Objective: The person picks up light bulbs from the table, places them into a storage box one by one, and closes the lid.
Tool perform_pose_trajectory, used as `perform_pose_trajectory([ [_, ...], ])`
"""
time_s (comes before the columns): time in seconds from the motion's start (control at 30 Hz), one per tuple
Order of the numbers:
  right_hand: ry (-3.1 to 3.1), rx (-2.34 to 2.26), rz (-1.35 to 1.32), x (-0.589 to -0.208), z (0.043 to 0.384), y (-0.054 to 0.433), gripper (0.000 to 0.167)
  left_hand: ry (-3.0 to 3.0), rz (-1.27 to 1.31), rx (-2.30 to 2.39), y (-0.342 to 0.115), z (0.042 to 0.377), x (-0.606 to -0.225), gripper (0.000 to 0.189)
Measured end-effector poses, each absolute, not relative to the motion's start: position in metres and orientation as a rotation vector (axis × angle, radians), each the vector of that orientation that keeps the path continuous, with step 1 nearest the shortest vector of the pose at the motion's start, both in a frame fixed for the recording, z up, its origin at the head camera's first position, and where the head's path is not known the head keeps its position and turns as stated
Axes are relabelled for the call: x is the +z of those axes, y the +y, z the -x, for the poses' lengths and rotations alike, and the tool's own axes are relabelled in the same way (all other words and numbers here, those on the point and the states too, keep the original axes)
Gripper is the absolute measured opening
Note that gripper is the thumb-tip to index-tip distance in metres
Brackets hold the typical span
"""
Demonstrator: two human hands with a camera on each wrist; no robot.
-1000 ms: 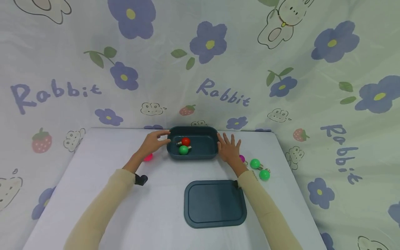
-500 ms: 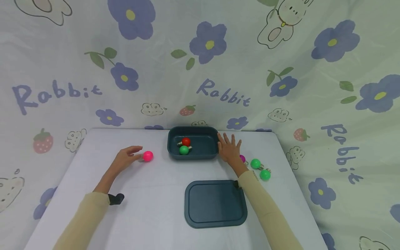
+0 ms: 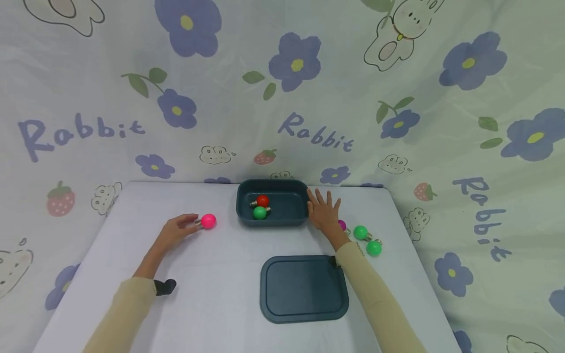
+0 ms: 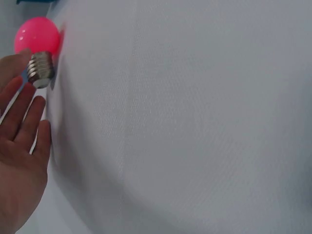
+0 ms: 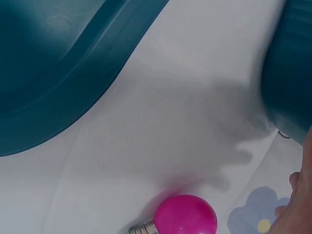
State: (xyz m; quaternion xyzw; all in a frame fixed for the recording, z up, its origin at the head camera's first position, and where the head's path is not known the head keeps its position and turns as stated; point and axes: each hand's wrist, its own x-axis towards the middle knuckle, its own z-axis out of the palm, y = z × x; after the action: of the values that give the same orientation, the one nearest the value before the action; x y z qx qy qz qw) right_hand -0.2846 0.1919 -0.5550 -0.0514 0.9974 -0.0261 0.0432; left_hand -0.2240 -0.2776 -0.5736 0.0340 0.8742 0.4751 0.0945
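Note:
In the head view my left hand is at a pink light bulb on the table, its thumb and forefinger on either side of the screw base. The left wrist view shows the thumb overlapping the bulb's neck and the other fingers fairly straight, with a gap beside the metal base. My right hand rests with spread fingers against the right end of a dark teal box. Inside the box lie a red bulb and a green bulb.
A matching lid lies flat in front of the box. To the right are a magenta bulb, partly hidden by the right hand in the head view, and two green bulbs. A patterned curtain stands behind the table.
My left hand has left the box's left end and moved left and toward me to the pink bulb, its thumb and forefinger drawing closer to the base. The right hand has stayed put.

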Motion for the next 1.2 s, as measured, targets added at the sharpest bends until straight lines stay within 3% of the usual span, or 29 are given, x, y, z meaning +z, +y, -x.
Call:
perform_pose_trajectory([
  [1.2, 3.053, -0.088, 0.182, -0.551, 0.283, 0.193, 0.054, 2.719, -0.100, 1.356, -0.271, 0.228, -0.581, 0.040],
])
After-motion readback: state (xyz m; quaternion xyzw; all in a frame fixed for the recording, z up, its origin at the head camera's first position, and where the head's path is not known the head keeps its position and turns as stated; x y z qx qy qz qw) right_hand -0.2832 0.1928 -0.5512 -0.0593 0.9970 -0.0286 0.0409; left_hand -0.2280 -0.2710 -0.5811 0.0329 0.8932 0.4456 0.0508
